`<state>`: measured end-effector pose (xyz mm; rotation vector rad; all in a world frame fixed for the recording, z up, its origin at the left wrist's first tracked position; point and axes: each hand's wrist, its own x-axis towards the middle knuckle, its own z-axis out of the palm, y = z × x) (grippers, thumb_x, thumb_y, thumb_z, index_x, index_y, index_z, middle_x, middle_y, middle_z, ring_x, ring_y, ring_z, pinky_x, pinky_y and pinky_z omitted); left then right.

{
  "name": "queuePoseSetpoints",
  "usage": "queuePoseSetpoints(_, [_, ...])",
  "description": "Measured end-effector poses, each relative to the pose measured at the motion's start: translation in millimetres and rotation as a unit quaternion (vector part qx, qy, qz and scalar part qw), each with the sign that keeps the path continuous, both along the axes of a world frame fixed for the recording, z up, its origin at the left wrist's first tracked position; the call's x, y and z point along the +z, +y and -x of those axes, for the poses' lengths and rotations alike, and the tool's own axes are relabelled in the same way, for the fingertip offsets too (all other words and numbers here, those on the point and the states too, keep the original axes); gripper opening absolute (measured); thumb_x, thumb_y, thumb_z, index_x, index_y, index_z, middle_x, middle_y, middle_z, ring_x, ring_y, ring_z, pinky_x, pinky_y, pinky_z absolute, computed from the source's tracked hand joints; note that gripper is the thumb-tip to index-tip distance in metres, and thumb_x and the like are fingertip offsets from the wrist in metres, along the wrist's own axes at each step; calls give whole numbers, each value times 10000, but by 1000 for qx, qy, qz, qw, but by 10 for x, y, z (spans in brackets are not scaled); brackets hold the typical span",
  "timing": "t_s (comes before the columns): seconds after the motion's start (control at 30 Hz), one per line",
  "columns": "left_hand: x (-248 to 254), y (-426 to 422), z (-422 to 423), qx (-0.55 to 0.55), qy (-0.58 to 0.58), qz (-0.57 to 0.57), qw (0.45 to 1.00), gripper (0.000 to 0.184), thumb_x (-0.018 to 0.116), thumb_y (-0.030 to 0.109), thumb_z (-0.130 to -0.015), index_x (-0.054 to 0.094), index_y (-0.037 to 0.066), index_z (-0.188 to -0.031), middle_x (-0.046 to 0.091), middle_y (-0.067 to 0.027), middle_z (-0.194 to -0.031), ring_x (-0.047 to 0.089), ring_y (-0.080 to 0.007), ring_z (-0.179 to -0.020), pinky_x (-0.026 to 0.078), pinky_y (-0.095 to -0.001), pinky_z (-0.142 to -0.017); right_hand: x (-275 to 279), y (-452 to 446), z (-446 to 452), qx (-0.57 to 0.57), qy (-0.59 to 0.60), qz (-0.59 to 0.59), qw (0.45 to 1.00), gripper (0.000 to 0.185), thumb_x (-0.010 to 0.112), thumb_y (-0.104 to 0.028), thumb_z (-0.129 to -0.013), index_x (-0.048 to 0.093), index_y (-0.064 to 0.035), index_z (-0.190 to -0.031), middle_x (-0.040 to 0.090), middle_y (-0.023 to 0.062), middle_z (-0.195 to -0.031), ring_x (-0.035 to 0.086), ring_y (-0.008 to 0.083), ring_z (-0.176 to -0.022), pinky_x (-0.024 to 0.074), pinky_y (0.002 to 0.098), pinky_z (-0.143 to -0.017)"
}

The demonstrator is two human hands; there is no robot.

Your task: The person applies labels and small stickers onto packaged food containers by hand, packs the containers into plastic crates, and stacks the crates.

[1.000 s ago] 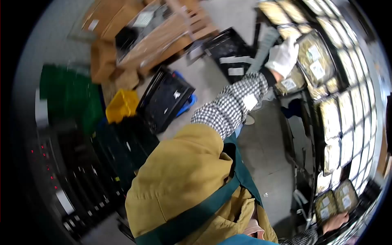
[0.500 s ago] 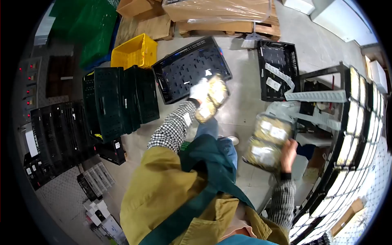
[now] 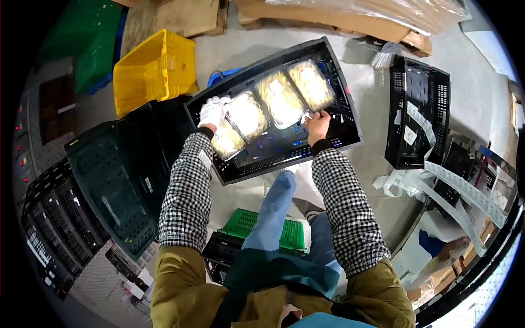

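Observation:
A black crate (image 3: 280,146) stands on the floor in front of me, with several clear plastic packs of pale yellowish food side by side in it. My gloved left hand (image 3: 214,111) is closed at the upper edge of the leftmost pack (image 3: 227,142); another pack (image 3: 248,116) lies just beside it. My bare right hand (image 3: 318,127) has its fingers curled at the lower edge of the rightmost pack (image 3: 311,86), close to the corner of the neighbouring pack (image 3: 278,97). White labels show on the packs, partly washed out by glare.
A yellow crate (image 3: 180,68) stands behind, left of the black one. Dark green crates (image 3: 117,186) are at left. Another black crate (image 3: 402,143) with a white strip sits at right. A green crate (image 3: 292,234) is by my legs, and a broom (image 3: 385,56) lies near the pallet.
Both hands have brought packs into the black crate. My right hand moved in from the right side, and my left moved leftward. My view has shifted nearer the crate.

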<state>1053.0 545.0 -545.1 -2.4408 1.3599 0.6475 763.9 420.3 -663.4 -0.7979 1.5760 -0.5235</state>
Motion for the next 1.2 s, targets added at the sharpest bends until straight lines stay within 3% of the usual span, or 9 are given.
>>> queuePoseSetpoints(0.2, [-164,466,517,-112,-115,-49,986,543,501,241,-862,361,151,-1379,389,-169,-1373,420,-376,-1217,421,-473,-940,743,654,606,162,-65,-30,984,218,391,-149,-969,449,-23,-1137,569,77,-840,552,149,-602,455,267,-510])
queuePoseSetpoints(0.43, [450,763,2762,-137,312,-72,937,435,603,199,-793,533,31,-1187,529,-247,-1178,485,-388,-1134,391,-442,-973,1632,1520,3157,342,223,93,908,264,565,-193,-861,587,-24,-1062,654,154,-894,664,247,-703,544,342,-646])
queuePoseSetpoints(0.5, [818,477,3499,-149,376,-75,912,502,627,209,-781,508,18,-1229,525,-244,-1198,483,-386,-1140,375,-427,-993,1511,1845,4071,19,27,-59,998,254,554,-208,-866,612,-27,-1033,667,139,-831,666,239,-668,543,348,-636])
queuePoseSetpoints(0.67, [1720,-812,5297,-295,426,67,853,634,639,221,-809,391,44,-1364,505,-232,-1244,472,-380,-1158,339,-428,-1024,4020,1581,5748,-166,298,134,930,166,544,-165,-884,608,-27,-951,650,100,-745,652,185,-623,525,332,-603])
queuePoseSetpoints(0.83, [3425,-2201,7908,-411,484,289,716,423,571,130,-869,496,25,-1272,592,-179,-1000,568,-317,-945,451,-374,-836,5372,2015,8432,-389,597,309,630,157,495,-128,-910,580,1,-884,591,169,-898,575,335,-855,452,389,-764])
queuePoseSetpoints(1.0, [3838,-2760,10763,-649,273,389,594,352,476,252,-899,566,11,-1139,590,-216,-1103,557,-357,-1023,426,-414,-911,5523,2166,10732,-435,634,119,628,385,424,-306,-957,498,42,-1105,589,269,-977,559,395,-941,429,446,-814])
queuePoseSetpoints(1.07, [4509,-2547,11612,-489,373,173,769,370,398,233,-925,534,25,-1199,584,-231,-1105,544,-359,-1057,411,-417,-944,5410,2098,11258,-404,536,98,735,419,403,-329,-965,500,60,-1086,579,283,-990,546,416,-945,425,440,-834])
queuePoseSetpoints(1.13, [3840,-2734,12188,-581,350,295,673,415,424,377,-930,553,28,-1112,597,-232,-1076,576,-372,-998,446,-446,-863,5192,1961,11498,-351,524,126,766,439,403,-346,-964,499,69,-1071,578,290,-969,552,416,-924,430,429,-827])
queuePoseSetpoints(1.2, [4188,-2576,12341,-357,417,174,817,398,462,396,-912,567,32,-1033,628,-218,-983,604,-383,-922,466,-459,-803,5154,1903,11485,-382,512,128,758,401,409,-317,-962,494,70,-1029,568,283,-963,547,403,-911,430,418,-815])
